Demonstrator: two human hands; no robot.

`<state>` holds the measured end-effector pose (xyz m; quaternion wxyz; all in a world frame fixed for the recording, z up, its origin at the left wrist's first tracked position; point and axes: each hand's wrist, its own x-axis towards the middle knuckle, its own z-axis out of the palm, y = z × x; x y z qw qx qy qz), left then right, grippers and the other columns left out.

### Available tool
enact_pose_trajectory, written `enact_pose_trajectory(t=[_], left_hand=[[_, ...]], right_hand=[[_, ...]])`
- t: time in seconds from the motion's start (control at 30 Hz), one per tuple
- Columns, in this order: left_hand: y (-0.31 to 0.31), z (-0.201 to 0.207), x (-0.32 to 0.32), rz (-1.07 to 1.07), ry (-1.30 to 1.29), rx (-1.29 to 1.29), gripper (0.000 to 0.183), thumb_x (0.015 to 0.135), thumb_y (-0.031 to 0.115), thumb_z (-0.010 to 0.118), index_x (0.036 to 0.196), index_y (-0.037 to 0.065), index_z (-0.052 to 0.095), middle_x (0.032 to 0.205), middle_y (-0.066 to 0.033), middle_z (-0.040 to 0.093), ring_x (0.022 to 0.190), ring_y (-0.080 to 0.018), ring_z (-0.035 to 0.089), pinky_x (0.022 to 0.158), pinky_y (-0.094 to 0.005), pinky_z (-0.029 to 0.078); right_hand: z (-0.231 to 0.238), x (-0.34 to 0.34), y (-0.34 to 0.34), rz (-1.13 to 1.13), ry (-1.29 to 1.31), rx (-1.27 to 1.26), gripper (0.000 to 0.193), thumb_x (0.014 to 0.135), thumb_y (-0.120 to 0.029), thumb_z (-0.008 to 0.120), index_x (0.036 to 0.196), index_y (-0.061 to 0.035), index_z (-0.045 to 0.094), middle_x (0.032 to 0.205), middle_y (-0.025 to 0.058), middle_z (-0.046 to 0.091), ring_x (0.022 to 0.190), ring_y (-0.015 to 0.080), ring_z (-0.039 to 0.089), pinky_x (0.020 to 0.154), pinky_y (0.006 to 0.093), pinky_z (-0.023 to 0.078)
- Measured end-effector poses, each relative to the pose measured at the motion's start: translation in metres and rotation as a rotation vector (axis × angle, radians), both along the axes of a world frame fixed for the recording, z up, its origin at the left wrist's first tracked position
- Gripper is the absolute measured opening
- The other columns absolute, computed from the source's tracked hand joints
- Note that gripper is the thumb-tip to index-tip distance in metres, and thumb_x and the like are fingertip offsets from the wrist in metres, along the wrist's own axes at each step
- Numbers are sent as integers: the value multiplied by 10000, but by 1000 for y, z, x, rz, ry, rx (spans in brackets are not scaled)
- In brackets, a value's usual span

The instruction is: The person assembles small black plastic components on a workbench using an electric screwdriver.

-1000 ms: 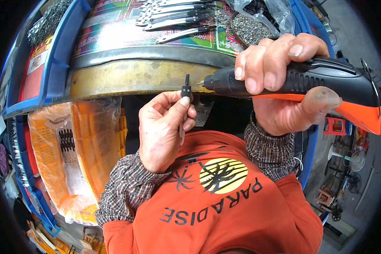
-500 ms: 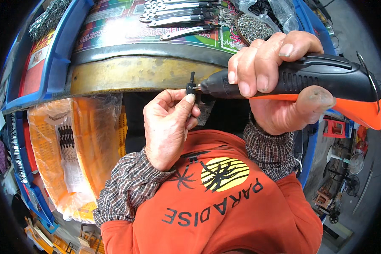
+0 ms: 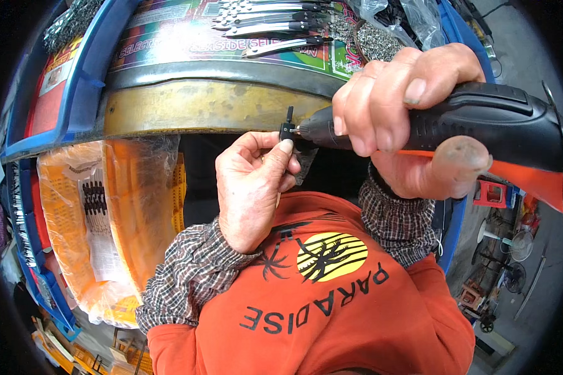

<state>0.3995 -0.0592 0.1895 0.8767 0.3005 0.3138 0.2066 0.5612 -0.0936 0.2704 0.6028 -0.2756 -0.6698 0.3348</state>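
Between the thumb and fingers of my left hand point(image 3: 247, 187) is a small black part point(image 3: 287, 131) with a thin prong pointing up. The rest of that part is hidden by my fingers. My right hand point(image 3: 400, 106) grips a black and orange electric screwdriver point(image 3: 500, 119), fingers wrapped over the top and thumb along the near side. The tool lies nearly level, and its bit meets the side of the black part. Just beyond, on the bench, lie several silver strips point(image 3: 266, 29) with black ends, and a bowl of small screws point(image 3: 381, 42).
The bench's worn yellowish front edge point(image 3: 213, 106) runs just past my hands. A blue tray point(image 3: 75, 94) stands at the left. Below it is a plastic-lined orange crate point(image 3: 62, 212) with more strips inside. A clear bag point(image 3: 419, 22) of black pieces lies at the far right.
The screwdriver has rolled slightly in my right hand, so less of its orange underside shows. Its bit stays at the black part, which my left hand still pinches.
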Motion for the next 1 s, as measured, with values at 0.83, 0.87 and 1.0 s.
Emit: enact_pose_trajectory(t=[0.83, 0.87, 1.0], left_hand=[[-4, 0, 3, 43, -29, -22, 96, 878, 46, 558, 917, -40, 537, 677, -51, 557, 538, -66, 480, 460, -175, 383], [-5, 0, 3, 42, -31, -13, 96, 878, 46, 558, 916, -40, 538, 677, -51, 557, 535, -66, 479, 458, -176, 383], [-3, -1, 4, 32, -49, -20, 96, 879, 47, 558, 913, -40, 537, 678, -51, 558, 531, -66, 478, 460, -177, 387]], right_hand=[[-1, -10, 4, -37, 29, -37, 521, 825, -524, 585, 969, -38, 463, 663, 35, 494, 523, 130, 489, 525, 285, 442], [-3, -10, 6, -43, 51, -20, 563, 803, -553, 592, 979, -34, 464, 662, 33, 493, 526, 130, 498, 527, 284, 446], [-8, -9, 6, -77, 62, 27, 696, 724, -639, 610, 1010, -20, 467, 657, 29, 495, 538, 131, 524, 537, 288, 460]])
